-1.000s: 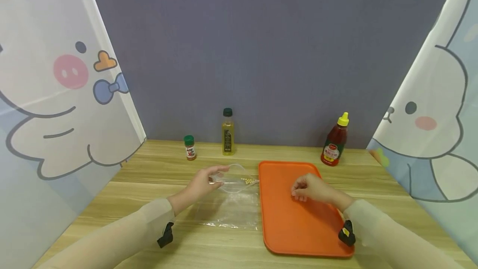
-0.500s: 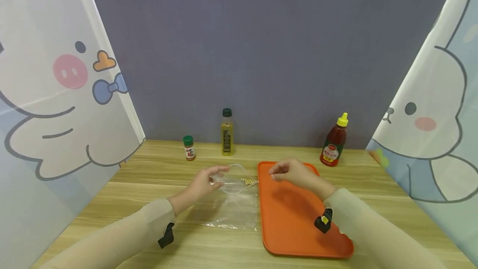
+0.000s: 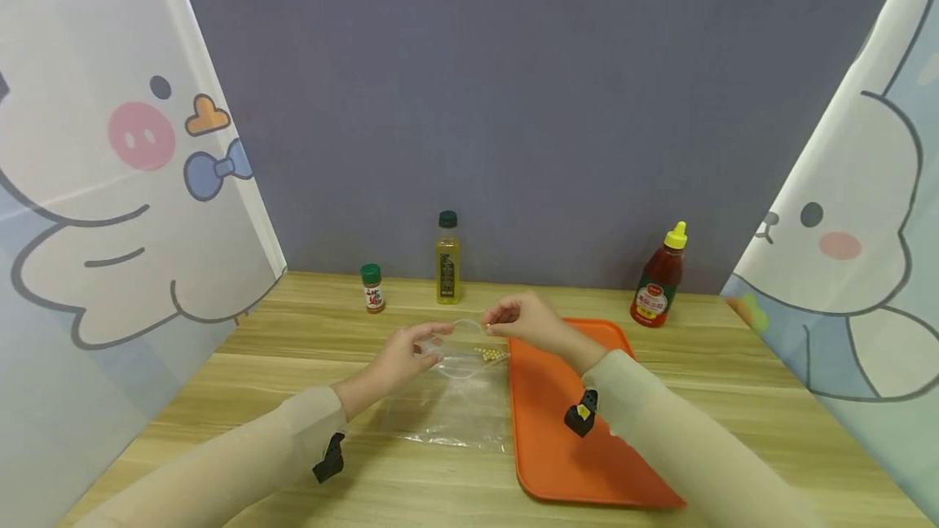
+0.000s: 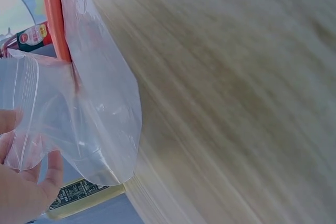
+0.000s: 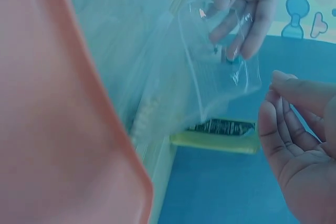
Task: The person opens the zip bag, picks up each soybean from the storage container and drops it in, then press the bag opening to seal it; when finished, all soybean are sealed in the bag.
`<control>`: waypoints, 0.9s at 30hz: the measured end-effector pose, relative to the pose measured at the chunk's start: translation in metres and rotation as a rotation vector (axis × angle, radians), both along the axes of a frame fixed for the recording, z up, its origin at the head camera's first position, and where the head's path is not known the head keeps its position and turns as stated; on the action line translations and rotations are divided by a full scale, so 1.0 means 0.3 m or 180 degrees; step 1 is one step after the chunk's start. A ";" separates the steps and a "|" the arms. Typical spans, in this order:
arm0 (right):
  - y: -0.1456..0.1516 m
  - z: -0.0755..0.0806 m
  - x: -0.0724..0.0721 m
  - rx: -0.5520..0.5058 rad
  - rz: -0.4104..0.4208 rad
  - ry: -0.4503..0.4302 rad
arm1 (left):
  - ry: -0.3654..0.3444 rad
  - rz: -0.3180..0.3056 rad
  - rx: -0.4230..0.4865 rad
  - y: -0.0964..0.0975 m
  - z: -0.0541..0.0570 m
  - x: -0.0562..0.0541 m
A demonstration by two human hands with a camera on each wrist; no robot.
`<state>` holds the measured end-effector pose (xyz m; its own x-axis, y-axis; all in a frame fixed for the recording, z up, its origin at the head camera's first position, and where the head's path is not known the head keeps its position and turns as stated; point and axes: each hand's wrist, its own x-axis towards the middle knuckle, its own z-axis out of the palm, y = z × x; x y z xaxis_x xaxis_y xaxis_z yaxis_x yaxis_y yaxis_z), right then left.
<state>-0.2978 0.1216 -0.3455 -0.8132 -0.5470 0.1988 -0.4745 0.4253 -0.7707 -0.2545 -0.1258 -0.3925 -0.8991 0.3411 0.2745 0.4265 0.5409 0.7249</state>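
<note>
A clear zip-top plastic bag point(image 3: 458, 412) lies on the table, its mouth raised and spread in a loop. My left hand point(image 3: 403, 358) holds the mouth's left side, thumb apart from the fingers. In the left wrist view the zip strip of the bag point(image 4: 32, 103) shows beside those fingers. Several small yellow beans point(image 3: 490, 355) sit inside the bag near its right corner. My right hand point(image 3: 530, 323) is at the mouth's upper right side, thumb and fingertips pinching one tiny yellowish bean point(image 3: 487, 327), mostly hidden by the fingers.
An orange tray point(image 3: 561, 446) lies right of the bag, under my right forearm. Along the back stand a green-capped spice jar point(image 3: 373, 290), a bottle of yellow oil point(image 3: 447, 261) and a red sauce bottle point(image 3: 658, 279) with a yellow cap.
My right hand has moved left and away from me, from over the orange tray to the bag's mouth. The left hand has kept its place on the bag.
</note>
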 end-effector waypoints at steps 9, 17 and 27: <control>-0.107 0.012 -0.007 0.0402 -0.0167 0.0325 | 0.0019 -0.0047 -0.0013 0.000 0.015 0.007; -0.096 0.015 -0.007 0.0252 -0.0280 0.0272 | 0.0102 -0.0039 -0.0026 -0.001 0.013 0.004; 0.010 -0.023 -0.006 0.0128 -0.0185 0.0111 | 0.0055 0.0032 -0.0025 -0.005 0.004 -0.006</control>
